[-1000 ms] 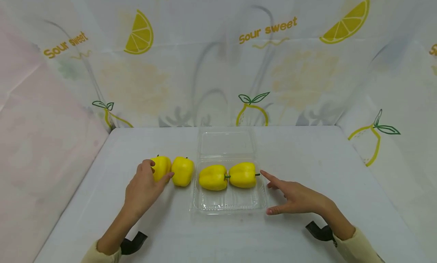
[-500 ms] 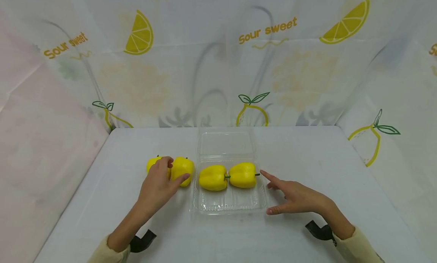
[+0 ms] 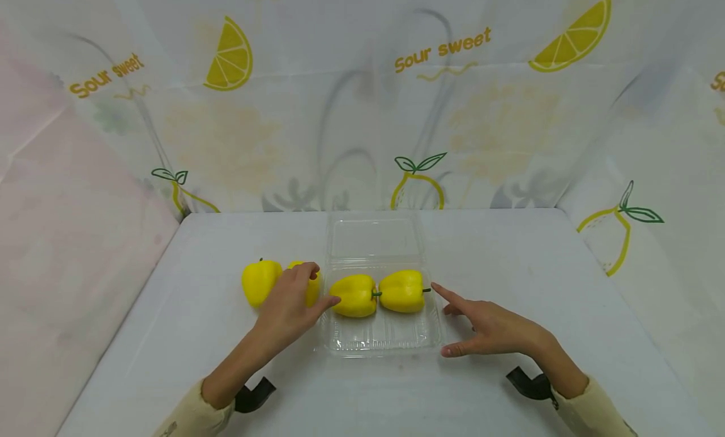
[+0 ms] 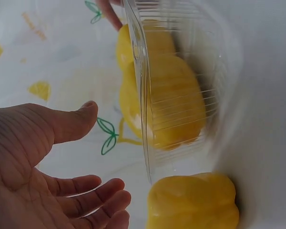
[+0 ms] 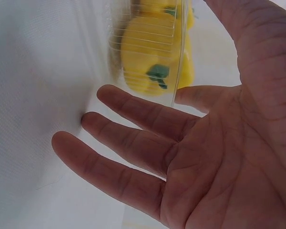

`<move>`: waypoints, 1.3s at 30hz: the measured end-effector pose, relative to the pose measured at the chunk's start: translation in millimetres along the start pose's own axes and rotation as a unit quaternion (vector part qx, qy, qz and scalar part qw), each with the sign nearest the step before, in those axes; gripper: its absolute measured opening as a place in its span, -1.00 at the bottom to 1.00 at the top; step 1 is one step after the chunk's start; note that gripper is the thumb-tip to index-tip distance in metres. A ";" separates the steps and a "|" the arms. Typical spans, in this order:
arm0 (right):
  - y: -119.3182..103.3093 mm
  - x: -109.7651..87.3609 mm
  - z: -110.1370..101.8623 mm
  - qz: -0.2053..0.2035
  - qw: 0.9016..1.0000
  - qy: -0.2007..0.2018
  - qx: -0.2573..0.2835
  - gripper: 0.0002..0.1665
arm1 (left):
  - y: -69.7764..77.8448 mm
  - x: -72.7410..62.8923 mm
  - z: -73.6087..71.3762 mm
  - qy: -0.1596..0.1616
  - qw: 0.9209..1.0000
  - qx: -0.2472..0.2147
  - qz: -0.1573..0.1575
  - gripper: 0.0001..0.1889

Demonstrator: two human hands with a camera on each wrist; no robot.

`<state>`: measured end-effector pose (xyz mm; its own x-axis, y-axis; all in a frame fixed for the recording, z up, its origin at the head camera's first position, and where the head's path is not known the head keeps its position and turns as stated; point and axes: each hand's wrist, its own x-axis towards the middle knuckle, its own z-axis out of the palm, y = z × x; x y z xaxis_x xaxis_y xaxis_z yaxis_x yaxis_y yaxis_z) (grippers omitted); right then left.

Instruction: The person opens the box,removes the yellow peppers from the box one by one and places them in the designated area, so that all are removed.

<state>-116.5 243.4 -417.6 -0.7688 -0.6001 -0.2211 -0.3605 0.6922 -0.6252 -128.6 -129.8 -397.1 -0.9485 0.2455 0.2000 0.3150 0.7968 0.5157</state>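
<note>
Two yellow bell peppers lie on their sides in a clear plastic clamshell box [image 3: 382, 349]: a left one [image 3: 352, 296] and a right one [image 3: 403, 291]. Outside, left of the box, stand two more, a far-left bell pepper [image 3: 260, 282] and a nearer bell pepper [image 3: 313, 291] partly hidden behind my left hand [image 3: 286, 308]. That hand hovers over it with nothing in its grasp; in the left wrist view its palm and loosely spread fingers show apart from the pepper [image 4: 193, 202]. My right hand [image 3: 489, 328] lies beside the box's right wall, fingers extended, index fingertip near a green stem.
The clear lid [image 3: 375, 238] lies folded back behind the box. A white cloth covers the table [image 3: 498, 254]. A lemon-print curtain [image 3: 317, 109] rises at the table's far edge. Dark straps [image 3: 255, 396] hang at both wrists.
My left hand has moved rightward, from over the far-left pepper to over the pepper nearest the box. The right hand, the box and the peppers have stayed in place.
</note>
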 end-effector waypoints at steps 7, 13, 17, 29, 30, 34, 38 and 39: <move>-0.3 -0.5 -0.3 0.000 1.000 -0.002 -0.004 0.32 | 4.8 4.5 8.6 -0.021 1.000 0.000 0.019 -0.34; 0.7 -0.4 0.0 0.000 1.000 -0.004 -0.006 0.32 | 7.2 7.6 15.6 -0.035 0.999 0.009 0.039 -0.33; 0.3 -0.5 -0.2 -0.002 1.000 -0.002 -0.006 0.32 | 9.2 9.3 19.1 -0.032 0.997 0.026 0.058 -0.32; -0.3 0.2 -0.1 -0.001 1.000 0.000 -0.001 0.31 | 13.5 12.7 25.4 -0.046 0.995 0.023 0.087 -0.30; -0.3 0.3 -0.3 -0.001 1.000 0.000 0.000 0.31 | 13.7 13.2 26.0 -0.047 0.995 0.025 0.088 -0.30; 0.0 0.4 -0.3 0.000 1.000 -0.001 0.001 0.31 | 14.7 14.9 28.7 -0.050 0.994 0.031 0.092 -0.30; 0.2 0.2 -0.1 -0.001 1.000 0.004 -0.004 0.31 | 15.9 15.9 31.0 -0.051 0.994 0.033 0.093 -0.31; 0.3 0.1 0.0 -0.002 1.000 0.006 -0.005 0.31 | 16.0 16.1 31.5 -0.050 0.994 0.033 0.094 -0.31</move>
<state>-116.7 243.5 -417.8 -0.7736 -0.5977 -0.2107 -0.3680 0.6944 -0.6184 -139.8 -95.7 -412.0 -0.8730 0.4443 0.2010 0.4865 0.7657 0.4208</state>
